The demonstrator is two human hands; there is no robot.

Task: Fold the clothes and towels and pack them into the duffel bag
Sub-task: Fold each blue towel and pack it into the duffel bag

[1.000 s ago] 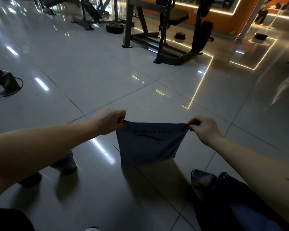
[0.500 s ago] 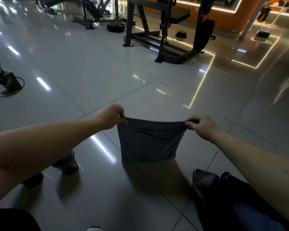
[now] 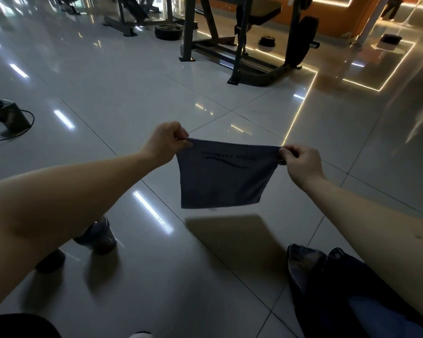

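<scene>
- Your left hand (image 3: 165, 142) and right hand (image 3: 300, 164) are each pinching a top corner of the small blue-grey folded cloth (image 3: 222, 181). Fingers are curled over the edge, and the cloth is pulled flat between them, out in front of you.
- What's new since a second ago: you've lifted it. The bottom edge was hanging right down by its shadow. Now there's a clear gap between that edge and the shadow on the glossy grey tiled floor (image 3: 132, 93). Your left hand also sits a bit higher than your right, so the top edge slopes down to the right.
- My read: the fold looks squared up, so this is either one last halving or the carry over to the bag. The dark duffel bag (image 3: 347, 289) is down at the lower right, under your right forearm. The cloth is well apart from it, so it's not packed yet.
- Hard to make out: the bag is cut off by the frame edge and your arm, so I can't tell how wide it's open. There's something blue inside and a grey bit of fabric at its rim, possibly stuff already packed.
- The dark lettering and wavy line printed on the cloth aren't readable, and I can't tell how many layers it's folded into.
- Your left forearm partly covers a dark cup-shaped container (image 3: 100, 237). No idea what it is.
</scene>
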